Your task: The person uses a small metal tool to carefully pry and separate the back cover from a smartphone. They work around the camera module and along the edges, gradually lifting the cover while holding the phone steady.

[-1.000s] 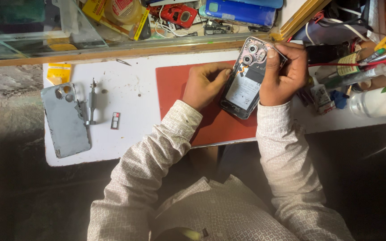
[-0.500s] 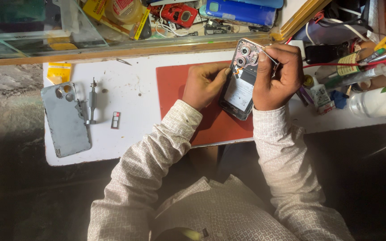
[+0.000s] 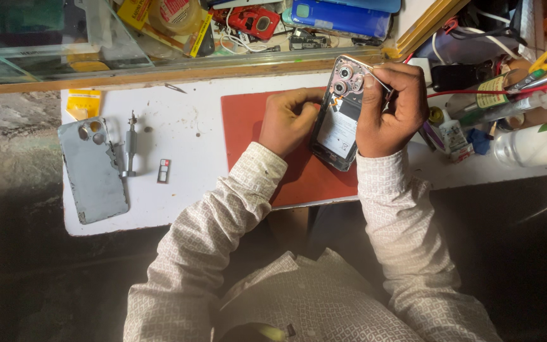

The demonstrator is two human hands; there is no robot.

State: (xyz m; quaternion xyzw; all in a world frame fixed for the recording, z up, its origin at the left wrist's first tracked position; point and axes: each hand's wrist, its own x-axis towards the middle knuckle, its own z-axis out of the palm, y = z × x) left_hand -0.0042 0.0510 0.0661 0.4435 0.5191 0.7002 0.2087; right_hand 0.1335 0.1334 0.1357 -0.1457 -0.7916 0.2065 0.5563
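Note:
An opened phone [image 3: 339,117] with its back removed lies tilted over a red work mat [image 3: 248,120]; its camera lenses and battery show. My left hand [image 3: 289,120] grips the phone's left edge. My right hand [image 3: 390,104] rests along the phone's right side and pinches a thin metal tool [image 3: 375,74], tweezers by the look of it, whose tip points at the camera area near the top of the phone.
A grey phone back cover [image 3: 92,170], a small screwdriver [image 3: 130,144] and a tiny card tray [image 3: 163,171] lie on the white table [image 3: 185,133] at left. Bottles [image 3: 533,142], wires and tools crowd the right side. A glass shelf with parts runs along the far edge.
My right hand moved from gripping the phone's top right corner to holding the thin tool at the camera area. The phone has shifted slightly left and lower.

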